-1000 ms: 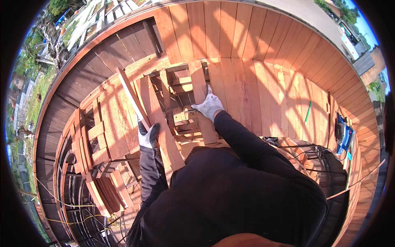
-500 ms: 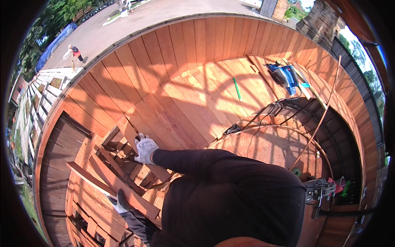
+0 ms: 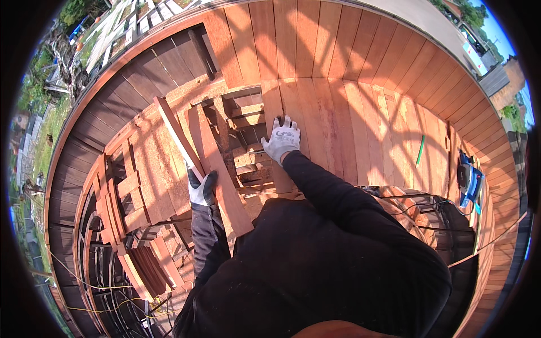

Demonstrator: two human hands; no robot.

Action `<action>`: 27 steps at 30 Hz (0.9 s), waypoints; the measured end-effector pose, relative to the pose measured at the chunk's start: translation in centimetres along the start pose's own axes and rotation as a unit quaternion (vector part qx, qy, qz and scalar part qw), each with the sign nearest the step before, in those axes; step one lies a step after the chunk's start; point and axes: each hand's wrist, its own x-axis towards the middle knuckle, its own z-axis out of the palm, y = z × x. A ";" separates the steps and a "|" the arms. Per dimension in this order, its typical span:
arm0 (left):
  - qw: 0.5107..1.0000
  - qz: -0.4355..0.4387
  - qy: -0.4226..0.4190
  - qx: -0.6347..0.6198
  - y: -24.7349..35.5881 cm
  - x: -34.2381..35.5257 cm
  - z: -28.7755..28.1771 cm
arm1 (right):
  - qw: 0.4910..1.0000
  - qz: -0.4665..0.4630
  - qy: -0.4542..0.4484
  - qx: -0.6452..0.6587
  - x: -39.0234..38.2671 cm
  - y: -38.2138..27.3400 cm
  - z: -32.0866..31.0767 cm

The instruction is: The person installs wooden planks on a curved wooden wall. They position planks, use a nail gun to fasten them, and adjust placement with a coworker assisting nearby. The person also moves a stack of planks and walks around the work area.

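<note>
My left hand (image 3: 201, 190), in a grey-and-white glove, grips a narrow wooden plank (image 3: 177, 135), its pale edge facing up, beside a wider reddish plank (image 3: 228, 205) lying slanted across part of an opening. My right hand (image 3: 280, 143), in a similar glove, lies with fingers spread on a board (image 3: 273, 98) at the left edge of the laid planks (image 3: 332, 129). Between both hands the opening (image 3: 245, 138) shows crosspieces and dark gaps beneath. My dark sleeves and torso hide much of the lower middle.
A curved plank wall (image 3: 355, 39) surrounds the deck. A blue power tool (image 3: 469, 185) with a cord and a green strip (image 3: 420, 150) sit at right. Stacked boards (image 3: 147, 266), a slatted frame (image 3: 129, 186) and yellow cord (image 3: 107, 308) are at left. Dark curved openings lie lower on both sides.
The board under my right hand has shifted right against the laid planks; my fingers moved from its edge onto its top. The view swung right half a second ago and is back.
</note>
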 end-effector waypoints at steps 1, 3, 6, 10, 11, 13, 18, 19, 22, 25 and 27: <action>1.000 -0.005 0.005 -0.003 -0.2 0.1 -0.4 | 1.000 -0.007 0.001 -0.011 0.0 0.0 -0.3; 1.000 -0.003 0.008 -0.010 -0.4 0.2 -0.8 | 0.999 -0.024 -0.002 -0.042 0.3 0.4 -0.1; 1.000 0.010 0.008 -0.019 -0.1 0.0 -0.4 | 0.996 -0.042 -0.001 -0.076 0.7 0.6 -0.3; 0.999 0.012 0.026 -0.024 0.9 -0.9 -0.1 | 0.991 -0.069 -0.014 -0.116 1.7 0.6 -1.9; 1.000 0.010 0.028 -0.009 1.0 -1.1 -0.4 | 0.989 -0.081 -0.008 -0.123 2.4 0.9 -2.4; 0.999 0.001 0.046 0.008 1.0 -1.5 -0.4 | 0.983 -0.120 0.011 -0.141 3.8 1.5 -3.4; 0.998 -0.017 0.062 0.001 2.4 -2.5 0.4 | 0.924 -0.361 -0.026 -0.126 6.7 2.5 -1.5; 0.998 -0.015 0.056 0.010 2.5 -2.7 0.3 | 0.907 -0.382 -0.084 -0.158 6.6 2.0 -1.2; 0.997 -0.024 0.079 -0.004 2.8 -3.4 0.3 | 0.864 -0.401 -0.179 -0.246 6.9 1.4 -0.7; 0.995 -0.009 0.102 -0.017 2.9 -4.2 0.3 | 0.861 -0.412 -0.179 -0.240 6.8 2.4 -1.1; 0.994 -0.011 0.110 -0.005 3.4 -4.2 0.3 | 0.861 -0.410 -0.175 -0.244 6.8 2.4 -0.6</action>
